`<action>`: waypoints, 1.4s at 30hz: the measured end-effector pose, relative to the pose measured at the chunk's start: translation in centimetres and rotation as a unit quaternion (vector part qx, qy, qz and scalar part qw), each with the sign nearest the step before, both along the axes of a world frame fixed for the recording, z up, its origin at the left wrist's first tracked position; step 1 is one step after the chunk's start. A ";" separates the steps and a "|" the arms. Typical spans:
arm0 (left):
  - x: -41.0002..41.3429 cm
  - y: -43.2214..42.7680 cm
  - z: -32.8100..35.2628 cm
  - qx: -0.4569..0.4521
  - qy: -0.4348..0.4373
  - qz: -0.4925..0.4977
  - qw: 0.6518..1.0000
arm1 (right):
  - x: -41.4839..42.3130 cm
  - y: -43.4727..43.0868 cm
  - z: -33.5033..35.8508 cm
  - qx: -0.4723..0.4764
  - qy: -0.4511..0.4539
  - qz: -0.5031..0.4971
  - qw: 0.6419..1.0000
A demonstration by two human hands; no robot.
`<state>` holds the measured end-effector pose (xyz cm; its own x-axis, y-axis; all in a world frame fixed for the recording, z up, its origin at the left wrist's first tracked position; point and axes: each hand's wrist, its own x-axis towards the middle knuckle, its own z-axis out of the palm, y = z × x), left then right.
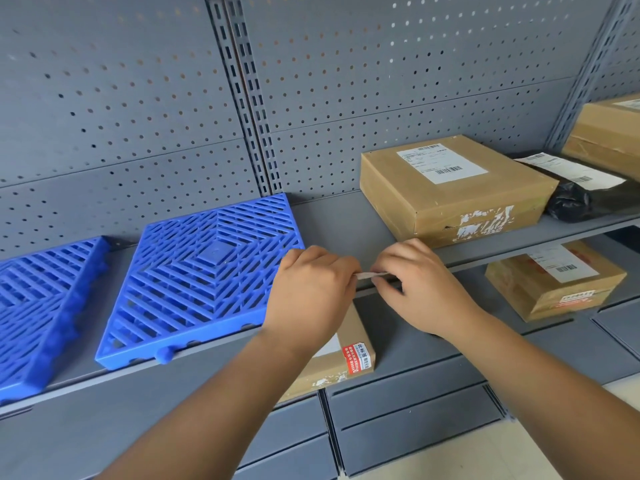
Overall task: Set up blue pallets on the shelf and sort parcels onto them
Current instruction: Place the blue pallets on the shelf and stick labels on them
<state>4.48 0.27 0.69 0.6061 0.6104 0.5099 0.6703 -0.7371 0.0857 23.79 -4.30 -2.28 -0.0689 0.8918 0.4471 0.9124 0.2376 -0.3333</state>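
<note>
We face a grey pegboard back panel split by slotted uprights, with a grey shelf running across it. On that shelf lie two blue pallets: the one in front of us sits flat with its front edge overhanging the lip, and a second blue pallet lies just beside it at far left, cut off by the frame. Right of the bare stretch of shelf stands a brown cardboard parcel, then a black plastic bag parcel touching it, and another carton at the far right edge. On the lower shelf we see a taped box and, partly hidden under our left wrist, a smaller box.

Our left hand and right hand meet at the shelf's front edge, each nearly closed, pinching opposite ends of a small pale strip between thumb and fingertips.

The parcels carry white shipping labels with barcodes, their print too small to read. The smaller box bears a red sticker with Chinese characters we cannot make out.
</note>
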 end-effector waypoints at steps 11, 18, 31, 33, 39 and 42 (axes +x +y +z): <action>-8.8 2.5 2.0 0.047 -0.087 0.028 0.995 | -7.1 3.5 2.4 0.079 0.064 0.037 0.994; -15.0 4.0 2.3 0.036 -0.088 0.043 0.995 | -13.1 5.2 4.0 0.095 0.023 0.087 0.991; -21.4 3.4 -0.2 0.053 -0.036 0.020 0.998 | -17.9 5.1 1.3 0.126 -0.016 0.117 0.985; -21.7 3.3 -0.5 0.052 -0.027 0.012 0.998 | -18.0 4.8 0.9 0.128 -0.021 0.118 0.984; -22.1 2.7 -1.3 0.019 -0.023 0.009 0.999 | -18.2 3.7 0.2 0.105 -0.029 0.115 0.987; -22.1 2.4 -1.6 0.004 -0.032 0.017 0.999 | -18.3 3.4 0.1 0.095 -0.023 0.113 0.989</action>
<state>-17.64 2.70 -0.87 0.5508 0.6254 0.5527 0.6883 -0.7149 0.1231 5.53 -0.92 -2.17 -0.2801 0.7519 0.5968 0.8421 0.4910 -0.2232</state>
